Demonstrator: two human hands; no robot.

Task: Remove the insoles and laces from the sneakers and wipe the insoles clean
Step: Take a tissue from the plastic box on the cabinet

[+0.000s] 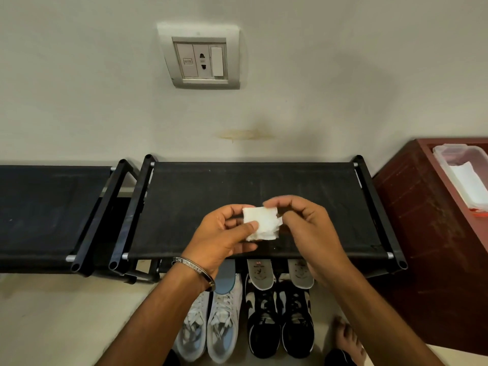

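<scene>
Insoles' far ends [260,270] behind the rack's front edge [330,256].

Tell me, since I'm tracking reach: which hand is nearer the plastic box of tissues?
Right. The right hand is closer to the plastic box at far right; the left hand is farther left.

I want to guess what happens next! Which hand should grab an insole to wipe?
Probably the right hand. The grey insoles stick out right under its wrist, and it only pinches the wipe's corner, while the left hand has the firmer grip.
</scene>
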